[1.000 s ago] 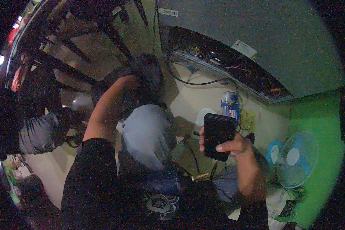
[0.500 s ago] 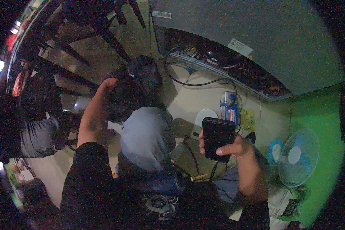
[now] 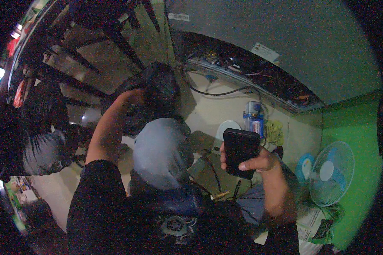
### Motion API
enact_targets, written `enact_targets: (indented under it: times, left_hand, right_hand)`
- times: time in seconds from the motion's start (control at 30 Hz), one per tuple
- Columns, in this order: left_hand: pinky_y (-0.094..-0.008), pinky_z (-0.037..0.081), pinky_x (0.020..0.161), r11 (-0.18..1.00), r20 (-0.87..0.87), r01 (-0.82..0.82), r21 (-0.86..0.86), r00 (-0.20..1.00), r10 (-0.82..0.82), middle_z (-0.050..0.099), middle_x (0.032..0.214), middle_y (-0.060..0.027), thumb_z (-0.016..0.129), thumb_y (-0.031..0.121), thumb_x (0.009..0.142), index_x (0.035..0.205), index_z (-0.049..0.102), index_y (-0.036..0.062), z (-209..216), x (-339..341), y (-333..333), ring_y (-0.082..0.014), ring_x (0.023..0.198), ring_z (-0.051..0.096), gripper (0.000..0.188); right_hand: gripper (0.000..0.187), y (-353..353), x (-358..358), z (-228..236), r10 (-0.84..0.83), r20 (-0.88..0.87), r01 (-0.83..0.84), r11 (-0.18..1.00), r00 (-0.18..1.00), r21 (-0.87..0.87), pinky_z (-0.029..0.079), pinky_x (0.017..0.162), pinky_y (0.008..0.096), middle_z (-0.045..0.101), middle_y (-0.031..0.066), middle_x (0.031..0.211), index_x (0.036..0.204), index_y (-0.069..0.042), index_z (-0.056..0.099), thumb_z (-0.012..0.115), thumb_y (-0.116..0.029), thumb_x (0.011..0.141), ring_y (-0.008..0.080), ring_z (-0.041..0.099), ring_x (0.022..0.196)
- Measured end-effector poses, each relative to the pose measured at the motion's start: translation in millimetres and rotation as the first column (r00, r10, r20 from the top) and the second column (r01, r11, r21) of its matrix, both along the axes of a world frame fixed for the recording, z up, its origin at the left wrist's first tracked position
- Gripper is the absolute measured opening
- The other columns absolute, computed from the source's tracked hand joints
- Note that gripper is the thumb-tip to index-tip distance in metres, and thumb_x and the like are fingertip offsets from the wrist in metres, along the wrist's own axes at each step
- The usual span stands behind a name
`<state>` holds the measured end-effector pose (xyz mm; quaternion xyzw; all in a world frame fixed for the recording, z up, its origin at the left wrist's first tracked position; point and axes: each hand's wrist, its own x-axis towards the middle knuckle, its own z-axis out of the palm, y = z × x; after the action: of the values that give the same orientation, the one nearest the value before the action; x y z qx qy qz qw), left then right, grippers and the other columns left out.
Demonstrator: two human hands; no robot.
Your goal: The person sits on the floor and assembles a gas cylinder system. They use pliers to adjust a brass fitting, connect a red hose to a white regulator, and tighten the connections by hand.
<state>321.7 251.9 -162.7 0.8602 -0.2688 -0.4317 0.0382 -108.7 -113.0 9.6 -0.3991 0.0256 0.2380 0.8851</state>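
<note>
My right hand holds a black smartphone upright, its dark screen toward me and my thumb across the lower right edge. My left arm reaches forward past my grey-clad knee. At its end, my left hand is sunk in the folds of a black bag, so its fingers cannot be seen. Dim light blurs the bag's details.
Beyond the phone, a blue and clear container stands by a yellow-green cloth and a white round object. A fan is at the right by the green wall. A grey cabinet with exposed wiring fills the far right. Dark chair legs stand far left.
My left hand has moved to the right, further over the black bag. My right hand still holds the smartphone in nearly the same place.
</note>
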Motion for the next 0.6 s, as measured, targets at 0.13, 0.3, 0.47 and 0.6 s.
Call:
enact_targets:
  times: [0.13, 0.3, 0.47, 0.6]
  left_hand:
    - [-0.0389, 0.05, 0.093, 0.999, 0.02, -0.006, -0.046, 1.0, 0.007, 0.066, 0.123, -0.0132, 0.066, 0.003, 0.079, 0.137, 0.051, 0.0052, 18, -1, 5, -0.0259, 0.108, 0.064, 0.06]
    - [-0.0381, 0.05, 0.094, 0.965, 0.04, -0.011, -0.261, 0.999, 0.022, 0.066, 0.124, -0.0125, 0.066, 0.001, 0.079, 0.139, 0.051, 0.0052, 60, -43, 6, -0.0249, 0.108, 0.064, 0.062]
    - [-0.0373, 0.05, 0.095, 0.747, 0.121, -0.075, -0.66, 0.971, 0.204, 0.066, 0.125, -0.0118, 0.067, 0.0, 0.078, 0.141, 0.05, 0.0051, 119, -100, -11, -0.0238, 0.108, 0.064, 0.065]
    - [-0.0344, 0.047, 0.098, 0.455, 0.104, -0.192, -0.87, 0.829, 0.549, 0.065, 0.123, -0.0132, 0.073, 0.006, 0.078, 0.136, 0.053, 0.0017, 185, -119, -60, -0.0222, 0.11, 0.061, 0.061]
  right_hand:
    - [0.072, -1, -6, -3, 0.023, 0.041, -0.023, 1.0, 0.999, -0.003, 0.052, 0.092, 0.0448, 0.065, 0.0169, 0.115, 0.133, 0.003, 0.048, 0.075, -0.003, 0.066, 0.031, 0.067, 0.103]
    - [0.072, -5, -16, -4, 0.049, 0.069, -0.046, 0.998, 0.996, -0.046, 0.052, 0.092, 0.0447, 0.065, 0.0163, 0.116, 0.134, 0.002, 0.048, 0.074, -0.003, 0.067, 0.0311, 0.066, 0.103]
    - [0.07, -2, -19, 1, 0.041, 0.098, -0.031, 0.994, 0.994, -0.106, 0.053, 0.092, 0.0453, 0.064, 0.0159, 0.116, 0.133, 0.002, 0.048, 0.075, -0.005, 0.069, 0.0311, 0.067, 0.103]
    - [0.06, 6, -1, 1, -0.222, -0.014, 0.222, 0.975, 0.975, 0.003, 0.054, 0.09, 0.0471, 0.064, 0.0152, 0.113, 0.13, 0.001, 0.05, 0.073, -0.014, 0.077, 0.0317, 0.067, 0.101]
